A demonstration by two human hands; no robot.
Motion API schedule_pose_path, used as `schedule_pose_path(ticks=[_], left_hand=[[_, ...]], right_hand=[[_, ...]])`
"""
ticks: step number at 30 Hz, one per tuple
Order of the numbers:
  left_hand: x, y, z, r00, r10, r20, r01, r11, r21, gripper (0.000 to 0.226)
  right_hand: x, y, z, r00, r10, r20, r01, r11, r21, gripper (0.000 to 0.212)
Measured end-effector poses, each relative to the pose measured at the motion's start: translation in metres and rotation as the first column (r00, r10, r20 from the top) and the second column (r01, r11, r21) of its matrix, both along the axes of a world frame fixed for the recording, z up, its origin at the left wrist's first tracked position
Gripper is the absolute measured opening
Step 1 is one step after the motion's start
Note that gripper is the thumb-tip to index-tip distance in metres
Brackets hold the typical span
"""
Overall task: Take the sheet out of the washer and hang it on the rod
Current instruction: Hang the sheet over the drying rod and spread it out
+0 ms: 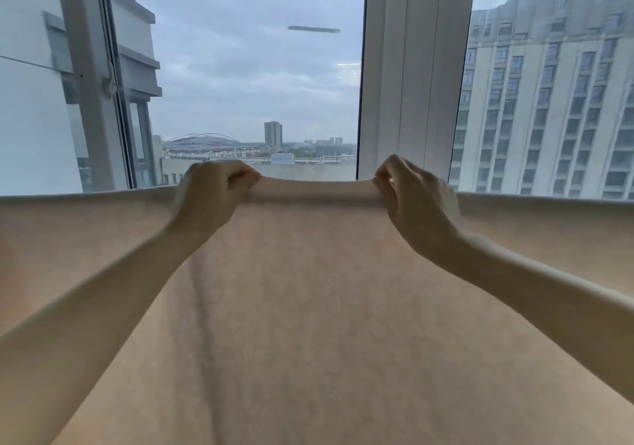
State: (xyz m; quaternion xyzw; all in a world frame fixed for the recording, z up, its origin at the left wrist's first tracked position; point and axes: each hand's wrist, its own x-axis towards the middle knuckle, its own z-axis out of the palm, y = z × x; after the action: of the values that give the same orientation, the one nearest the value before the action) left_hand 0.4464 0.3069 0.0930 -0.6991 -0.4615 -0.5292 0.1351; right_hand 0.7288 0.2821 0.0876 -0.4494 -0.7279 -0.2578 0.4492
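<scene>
Hands (left hand, right hand) each pinch the sheet along its top edge, window beyond.

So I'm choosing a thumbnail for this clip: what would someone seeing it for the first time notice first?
The pale beige sheet fills the whole lower half, spread wide. At its top edge in the middle, the left hand and right hand each pinch the fabric and hold it up as a small raised span. Behind, the window shows a grey sky and a tall building at the right.
</scene>
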Motion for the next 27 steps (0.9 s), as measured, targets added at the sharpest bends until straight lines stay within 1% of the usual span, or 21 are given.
schedule_pose_path(ticks=[2,3,4,5,7,8,11,12,13,15,16,17,19,21,24,27], left_hand=[[0.001,-0.005,0.008,0.996,-0.034,0.081,0.026,0.995,0.100,0.029],[0.000,-0.008,0.009,0.990,-0.077,0.118,0.060,0.989,0.136,0.025],[0.000,-0.011,0.006,0.985,-0.107,0.134,0.089,0.987,0.136,0.021],[-0.002,-0.012,0.001,0.987,-0.108,0.117,0.096,0.990,0.106,0.016],[-0.008,-0.014,-0.013,0.993,-0.108,0.038,0.108,0.994,0.020,0.008],[-0.010,-0.015,-0.020,0.990,-0.137,0.025,0.137,0.991,-0.001,0.007],[-0.013,-0.019,-0.027,0.980,-0.196,0.029,0.194,0.980,0.047,0.009],[-0.012,-0.021,-0.029,0.980,-0.197,0.017,0.196,0.979,0.054,0.010],[-0.013,-0.021,-0.032,0.982,-0.191,-0.015,0.191,0.980,0.052,0.010],[-0.013,-0.019,-0.041,0.982,-0.153,-0.114,0.158,0.987,0.033,0.008],[-0.013,-0.017,-0.045,0.980,-0.141,-0.141,0.145,0.989,0.022,0.007],[-0.013,-0.014,-0.047,0.979,-0.132,-0.153,0.136,0.991,0.016,0.007],[-0.013,-0.012,-0.047,0.981,-0.110,-0.159,0.113,0.994,0.011,0.009],[-0.017,-0.010,-0.042,0.985,-0.091,-0.149,0.093,0.996,0.009,0.010],[-0.033,-0.006,-0.037,0.988,0.006,-0.154,-0.003,1.000,0.020,0.016],[-0.056,-0.003,-0.037,0.982,0.096,-0.160,-0.096,0.995,0.012,0.020]], right_hand=[[0.001,-0.005,0.012,0.994,0.079,-0.071,-0.072,0.994,0.087,0.014],[0.002,-0.009,0.013,0.990,0.120,-0.071,-0.109,0.984,0.141,0.013],[0.003,-0.013,0.010,0.987,0.152,-0.043,-0.143,0.976,0.162,0.014],[0.004,-0.016,0.004,0.986,0.165,0.007,-0.164,0.975,0.148,0.017],[0.005,-0.017,-0.011,0.984,0.136,0.115,-0.145,0.987,0.069,0.024],[0.006,-0.016,-0.015,0.983,0.123,0.134,-0.130,0.990,0.045,0.024],[0.010,-0.014,-0.013,0.982,0.179,0.061,-0.185,0.977,0.105,0.013],[0.009,-0.015,-0.013,0.978,0.196,0.063,-0.203,0.972,0.121,0.012],[0.008,-0.015,-0.016,0.975,0.200,0.095,-0.211,0.969,0.131,0.012],[0.005,-0.013,-0.028,0.963,0.164,0.213,-0.197,0.970,0.142,0.010],[0.003,-0.010,-0.033,0.954,0.146,0.262,-0.187,0.972,0.139,0.007],[0.002,-0.007,-0.035,0.949,0.141,0.282,-0.183,0.975,0.129,0.006],[-0.002,-0.002,-0.032,0.948,0.155,0.278,-0.186,0.979,0.089,0.014],[-0.010,0.003,-0.030,0.944,0.132,0.302,-0.159,0.985,0.067,0.022],[-0.027,0.011,-0.029,0.925,0.095,0.367,-0.124,0.991,0.056,0.031],[-0.049,0.018,-0.028,0.912,0.110,0.394,-0.134,0.990,0.033,0.032]])
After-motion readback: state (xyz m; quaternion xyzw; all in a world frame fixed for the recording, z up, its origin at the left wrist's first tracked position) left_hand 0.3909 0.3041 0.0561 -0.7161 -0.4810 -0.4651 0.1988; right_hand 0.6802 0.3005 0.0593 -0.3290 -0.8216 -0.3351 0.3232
